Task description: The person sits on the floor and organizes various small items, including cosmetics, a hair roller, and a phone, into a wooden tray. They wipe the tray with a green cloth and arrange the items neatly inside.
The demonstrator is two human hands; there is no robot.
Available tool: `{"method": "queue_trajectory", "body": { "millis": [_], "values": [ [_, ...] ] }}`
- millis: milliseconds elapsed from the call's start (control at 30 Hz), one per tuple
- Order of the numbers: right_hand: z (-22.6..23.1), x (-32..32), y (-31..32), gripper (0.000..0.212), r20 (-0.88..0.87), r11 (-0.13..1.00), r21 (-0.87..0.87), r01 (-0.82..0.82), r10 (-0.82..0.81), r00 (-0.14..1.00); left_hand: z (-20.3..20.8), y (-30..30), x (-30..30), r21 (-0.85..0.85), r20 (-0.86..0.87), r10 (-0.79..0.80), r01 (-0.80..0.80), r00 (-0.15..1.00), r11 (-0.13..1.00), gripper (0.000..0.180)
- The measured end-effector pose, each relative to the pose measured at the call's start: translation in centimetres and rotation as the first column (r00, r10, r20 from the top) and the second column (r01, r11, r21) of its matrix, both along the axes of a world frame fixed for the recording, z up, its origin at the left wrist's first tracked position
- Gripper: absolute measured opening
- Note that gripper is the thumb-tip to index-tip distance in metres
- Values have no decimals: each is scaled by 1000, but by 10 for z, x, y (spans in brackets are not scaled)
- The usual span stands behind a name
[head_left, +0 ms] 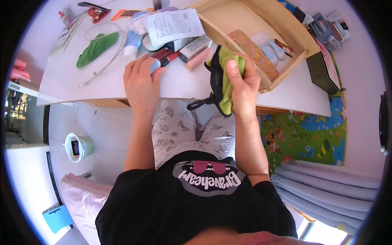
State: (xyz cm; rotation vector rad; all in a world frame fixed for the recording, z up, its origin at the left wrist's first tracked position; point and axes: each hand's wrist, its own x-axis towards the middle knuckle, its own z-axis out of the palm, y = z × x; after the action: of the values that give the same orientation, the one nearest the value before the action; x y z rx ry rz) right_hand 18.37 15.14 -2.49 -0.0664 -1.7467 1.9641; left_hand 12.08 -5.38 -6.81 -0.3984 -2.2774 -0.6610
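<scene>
At the near edge of the white desk (110, 87), my left hand (142, 79) is closed round a small light-blue rounded object (155, 65), mostly hidden by the fingers. My right hand (245, 83) grips a folded yellow-green cleaning cloth (227, 77) with black edging and a black hanging loop, its thumb pressed on top. Just beyond my left hand lie dark red lipstick-like tubes (163, 56), a grey-white box (195, 48) and a pink tube (199, 59). A blue-and-white squeeze tube (132, 44) rests left of them.
An open wooden drawer box (261, 18) sits on the desk at far right, with a speckled cork-like case (253, 53) inside. A printed white sheet (174, 26) covers part of the pile. Leftward are a green cloth (96, 50) and a white cable (107, 67). A bin (83, 147) stands below.
</scene>
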Motion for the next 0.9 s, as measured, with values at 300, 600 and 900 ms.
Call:
{"method": "queue_trajectory", "body": {
  "millis": [300,600,900],
  "values": [
    [-14,-25,3,38,-263,634,730,255,-85,961,11,-1,-13,-72,111,77,-69,991,995,38],
    [-22,-26,9,39,-297,638,721,269,-65,953,47,27,-3,127,-53,15,-9,998,992,34],
    [-26,-23,12,42,-220,606,765,216,-70,973,109,135,-21,106,145,-620,611,771,785,48]
  ]
}}
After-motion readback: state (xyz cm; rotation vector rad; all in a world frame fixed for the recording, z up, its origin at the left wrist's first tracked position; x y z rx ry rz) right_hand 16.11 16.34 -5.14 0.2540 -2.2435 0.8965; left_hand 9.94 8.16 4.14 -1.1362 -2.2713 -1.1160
